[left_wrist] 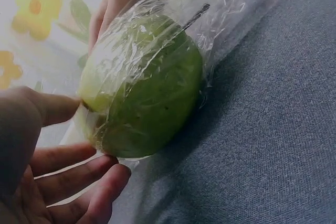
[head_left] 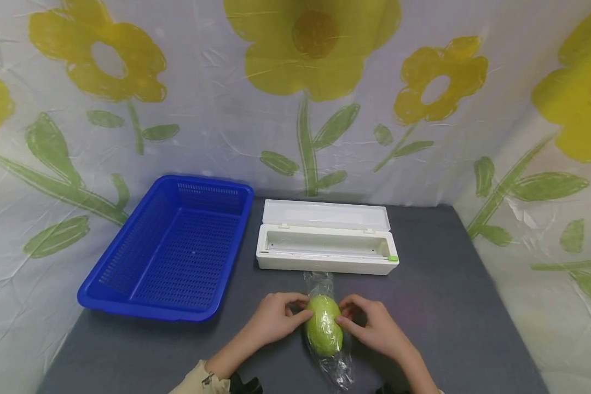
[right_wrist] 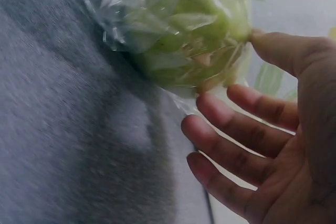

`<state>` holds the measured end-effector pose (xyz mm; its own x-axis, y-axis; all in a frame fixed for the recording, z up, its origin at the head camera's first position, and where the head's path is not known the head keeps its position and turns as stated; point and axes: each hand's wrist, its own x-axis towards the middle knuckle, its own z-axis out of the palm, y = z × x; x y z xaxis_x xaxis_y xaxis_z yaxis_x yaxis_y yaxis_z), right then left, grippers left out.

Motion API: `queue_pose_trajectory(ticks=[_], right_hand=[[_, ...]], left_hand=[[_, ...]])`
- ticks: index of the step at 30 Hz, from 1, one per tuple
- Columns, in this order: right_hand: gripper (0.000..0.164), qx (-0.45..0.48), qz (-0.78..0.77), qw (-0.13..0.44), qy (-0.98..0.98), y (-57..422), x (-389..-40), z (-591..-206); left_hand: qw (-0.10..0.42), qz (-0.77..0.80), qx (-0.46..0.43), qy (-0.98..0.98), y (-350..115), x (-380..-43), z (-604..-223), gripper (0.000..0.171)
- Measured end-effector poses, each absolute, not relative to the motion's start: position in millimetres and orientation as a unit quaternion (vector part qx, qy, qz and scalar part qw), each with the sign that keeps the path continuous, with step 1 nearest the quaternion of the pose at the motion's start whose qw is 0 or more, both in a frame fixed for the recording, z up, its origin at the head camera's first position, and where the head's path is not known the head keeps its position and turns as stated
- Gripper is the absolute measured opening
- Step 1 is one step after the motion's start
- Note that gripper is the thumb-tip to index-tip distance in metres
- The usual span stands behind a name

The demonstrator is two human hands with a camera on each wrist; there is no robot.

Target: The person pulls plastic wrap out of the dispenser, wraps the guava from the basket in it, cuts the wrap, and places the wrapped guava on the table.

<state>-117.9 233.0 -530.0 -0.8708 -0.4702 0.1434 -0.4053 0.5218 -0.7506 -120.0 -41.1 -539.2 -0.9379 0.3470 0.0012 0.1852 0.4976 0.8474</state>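
A green pear (head_left: 324,326) lies on the grey table, wrapped in clear cling film (head_left: 339,369) that trails past both ends. Its dark stem (left_wrist: 197,16) shows under the film in the left wrist view. My left hand (head_left: 277,317) holds the pear's left side, with thumb and fingertips against the film. From the other side my right hand (head_left: 374,324) holds it likewise, thumb above and fingers lower at the same end. The right wrist view shows the other right fingers spread loosely beside the fruit. Just beyond stands a white cling film dispenser (head_left: 327,262), lid raised.
At the left sits a blue plastic basket (head_left: 164,313) with slotted walls and nothing in it. The dispenser has a small green slider (head_left: 393,258) at its right end. A flower-printed curtain (head_left: 202,120) hangs behind the table (head_left: 448,306).
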Motion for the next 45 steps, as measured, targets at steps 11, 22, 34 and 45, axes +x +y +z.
queue_pose_trajectory(ticks=[11,22,34,45], right_hand=[[0.046,-0.148,-0.471,0.114,0.862,223.0,-118.8,-540.4],[0.063,-0.160,-0.519,0.174,0.821,226.0,-128.5,-544.5],[0.065,-0.203,-0.580,0.219,0.758,225.8,-133.9,-555.6],[0.068,-0.205,-0.611,0.178,0.744,223.4,-133.3,-560.4]], left_hand=[[0.116,0.511,0.115,0.844,-41.1,-131.2,-545.4,0.041],[0.212,0.593,0.073,0.774,-44.7,-137.7,-554.7,0.077],[0.312,0.638,0.088,0.698,-45.0,-148.6,-555.4,0.063],[0.292,0.672,0.123,0.669,-44.4,-149.5,-563.7,0.054]])
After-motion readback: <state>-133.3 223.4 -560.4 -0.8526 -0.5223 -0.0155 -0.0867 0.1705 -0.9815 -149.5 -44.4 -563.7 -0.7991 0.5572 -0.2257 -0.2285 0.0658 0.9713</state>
